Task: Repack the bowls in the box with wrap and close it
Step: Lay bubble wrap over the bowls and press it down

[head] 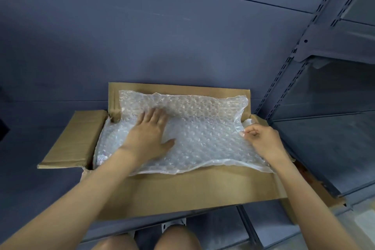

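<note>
Cardboard box [182,189]: open, all four flaps spread, resting on a blue shelf [162,46]. I see it from above.
Bubble wrap [203,138]: one sheet laid across the box opening, hiding whatever lies beneath; I cannot make out any bowls.
Left hand [150,134]: flat, fingers straight, pressing the wrap down near the box's left half.
Right hand [261,138]: fingers curled, pinching the wrap's right edge.
Shelf upright [294,67]: slotted metal, at right.

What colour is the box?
Plain brown cardboard box, with its flaps open; seen best in the head view.
</note>
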### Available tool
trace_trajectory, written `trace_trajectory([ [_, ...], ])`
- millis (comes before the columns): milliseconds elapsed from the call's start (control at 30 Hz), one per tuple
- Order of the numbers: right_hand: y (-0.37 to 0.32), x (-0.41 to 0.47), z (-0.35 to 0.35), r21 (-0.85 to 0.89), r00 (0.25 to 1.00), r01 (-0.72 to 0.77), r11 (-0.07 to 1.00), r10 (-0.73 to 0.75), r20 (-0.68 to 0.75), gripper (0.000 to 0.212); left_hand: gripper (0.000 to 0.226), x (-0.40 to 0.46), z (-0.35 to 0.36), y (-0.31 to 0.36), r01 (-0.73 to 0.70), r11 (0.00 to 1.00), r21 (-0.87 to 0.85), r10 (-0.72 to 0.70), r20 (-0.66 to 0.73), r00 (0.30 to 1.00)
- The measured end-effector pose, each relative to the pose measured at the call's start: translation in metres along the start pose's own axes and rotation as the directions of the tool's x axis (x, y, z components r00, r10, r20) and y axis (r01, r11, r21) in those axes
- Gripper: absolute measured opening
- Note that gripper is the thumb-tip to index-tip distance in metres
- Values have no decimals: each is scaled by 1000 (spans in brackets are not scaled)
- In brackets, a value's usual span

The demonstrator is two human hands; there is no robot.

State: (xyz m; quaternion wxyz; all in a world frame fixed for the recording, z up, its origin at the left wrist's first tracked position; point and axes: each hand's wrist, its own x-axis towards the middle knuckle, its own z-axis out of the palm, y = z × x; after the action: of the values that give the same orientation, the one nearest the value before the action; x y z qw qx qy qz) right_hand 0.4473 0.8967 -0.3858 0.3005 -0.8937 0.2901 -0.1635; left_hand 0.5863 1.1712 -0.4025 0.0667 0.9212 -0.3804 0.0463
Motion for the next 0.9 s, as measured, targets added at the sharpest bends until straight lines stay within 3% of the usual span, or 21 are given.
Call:
trace_trajectory([
  [267, -1, 5, 6, -44, 1000, -19, 999, 19, 14, 13, 101, -8, 12, 3, 155, 988, -11, -149, 205, 967],
  [367, -1, 6, 7, -231, 999, -32, 972, 35, 8, 11, 103, -8, 12, 2, 177, 982, -61, -153, 288, 945],
  [433, -8, 3, 5, -451, 999, -23, 892, 36, 20, 17, 103, -8, 11, 2, 177, 981, -75, -144, 324, 935],
  [500, -21, 0, 2, -605, 996, 18, 796, -70, -63, 25, 103, -9, 8, 3, 176, 980, -88, -133, 365, 921],
  [567, -40, -3, 3, -578, 959, 136, 804, -252, -126, 33, 104, -10, 4, 7, 193, 974, -119, -130, 403, 906],
  [633, -65, -3, 9, -460, 913, 342, 819, -406, -43, 34, 103, -12, 0, 10, 219, 962, -164, -128, 436, 891],
  [733, -98, 5, 32, -288, 823, 568, 771, -525, 216, 40, 99, -16, -3, 13, 249, 940, -235, -116, 465, 878],
  [833, -114, 11, 62, -250, 721, 673, 697, -541, 433, 49, 97, -22, -5, 15, 259, 931, -256, -111, 478, 872],
  [900, -113, 14, 79, -288, 675, 722, 630, -547, 496, 56, 92, -24, -5, 16, 252, 930, -269, -113, 442, 890],
])
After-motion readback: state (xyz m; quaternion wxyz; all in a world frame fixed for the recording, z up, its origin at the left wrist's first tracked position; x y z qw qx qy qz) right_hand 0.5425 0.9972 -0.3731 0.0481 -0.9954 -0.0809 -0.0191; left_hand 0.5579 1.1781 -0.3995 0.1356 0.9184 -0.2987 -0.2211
